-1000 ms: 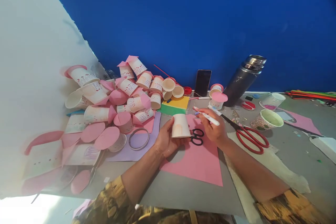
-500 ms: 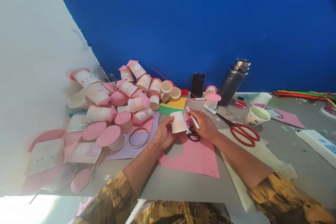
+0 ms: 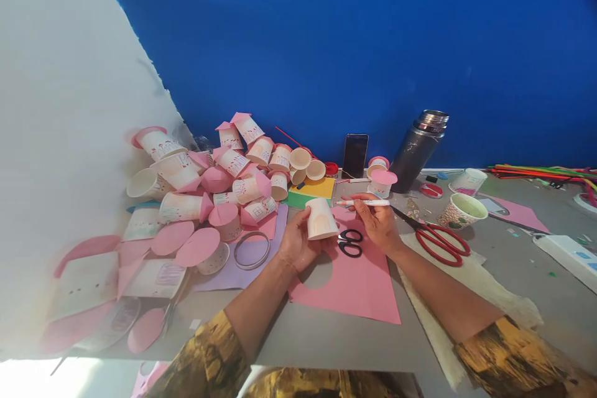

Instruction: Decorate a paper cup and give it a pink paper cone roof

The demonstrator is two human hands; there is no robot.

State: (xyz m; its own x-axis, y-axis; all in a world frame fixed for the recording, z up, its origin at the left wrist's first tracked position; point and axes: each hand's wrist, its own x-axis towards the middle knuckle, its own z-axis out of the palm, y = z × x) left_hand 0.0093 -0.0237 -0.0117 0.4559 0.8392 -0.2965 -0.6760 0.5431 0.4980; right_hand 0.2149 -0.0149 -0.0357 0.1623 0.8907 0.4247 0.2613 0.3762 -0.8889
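Note:
My left hand (image 3: pixel 298 241) grips a white paper cup (image 3: pixel 321 219) that is upside down and slightly tilted, with a pale orange arch shape on its side. In my right hand (image 3: pixel 377 221) is a white marker (image 3: pixel 368 203), held nearly level, its reddish tip pointing left toward the cup but apart from it. Below both hands lies a pink paper sheet (image 3: pixel 359 289) with a round cut-out. Black-handled scissors (image 3: pixel 349 244) rest on that sheet between my hands.
Paper cups with pink paper tops (image 3: pixel 228 214) are heaped at left. A tape roll (image 3: pixel 252 250) lies on purple paper (image 3: pixel 219 280). Behind my right hand are a phone (image 3: pixel 355 155), a dark flask (image 3: pixel 417 152), red-handled scissors (image 3: pixel 443 242), a patterned cup (image 3: pixel 461 211) and a power strip (image 3: pixel 569 258).
My right hand has moved right, away from the cup, and the marker has turned from steep to nearly level. The cup stays in my left hand. The view has shifted slightly.

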